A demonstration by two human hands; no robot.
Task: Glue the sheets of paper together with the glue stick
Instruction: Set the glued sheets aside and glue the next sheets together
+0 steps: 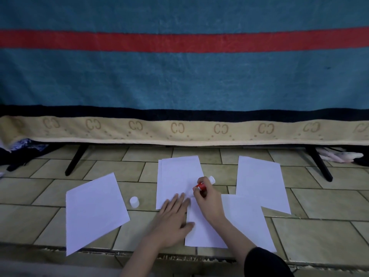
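Head view: right hand (205, 194) grips the glue stick (200, 186), tip down on the middle sheet (177, 176); left hand (173, 214) lies flat, fingers straight, likely pinning the paper against drag; cap (134, 201) set aside (on the tiled floor (319, 236)) just left.

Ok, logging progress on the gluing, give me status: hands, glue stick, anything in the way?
Left hand flat on centre sheets. Right hand grips glue stick, tip down on paper. Cap off, standing left. Nothing blocking.
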